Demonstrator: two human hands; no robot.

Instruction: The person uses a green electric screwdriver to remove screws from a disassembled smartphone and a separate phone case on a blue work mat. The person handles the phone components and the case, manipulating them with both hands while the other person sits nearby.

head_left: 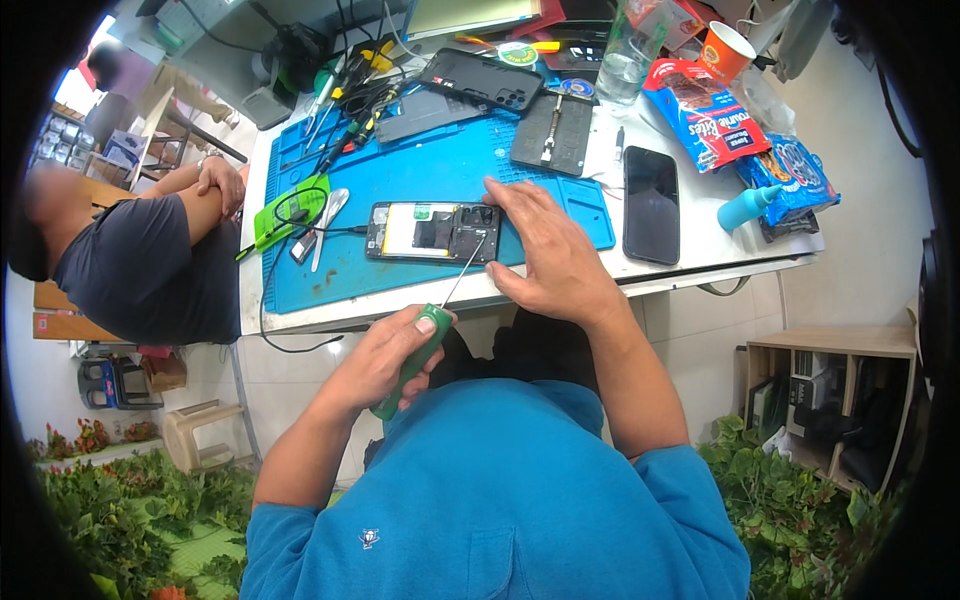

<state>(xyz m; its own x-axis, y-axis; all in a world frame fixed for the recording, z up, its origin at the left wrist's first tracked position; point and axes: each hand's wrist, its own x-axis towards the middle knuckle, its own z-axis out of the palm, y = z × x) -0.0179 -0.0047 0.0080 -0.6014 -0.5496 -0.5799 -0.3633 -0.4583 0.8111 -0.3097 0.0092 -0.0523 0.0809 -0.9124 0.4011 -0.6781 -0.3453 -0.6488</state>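
Observation:
On the blue repair mat (350, 280) lies an opened smartphone (432, 232), its back off and a pale battery showing. A black cable (340, 231) runs to its left end. My left hand (390, 355) is closed round the green handle of a screwdriver (425, 335). The thin shaft slants up and right, its tip over the phone's right part. My right hand (550, 250) braces the phone's right end, fingers at the far corner and thumb at the near one. Whether the screwdriver tip touches a screw is too small to tell.
A dark phone (651, 205) lies right of the mat. Behind are a phone back cover (482, 80), a metal clamp (553, 130), tangled tools and cables, snack packets (705, 115), a paper cup (725, 52) and a teal bottle (748, 206). A person (130, 250) sits at left.

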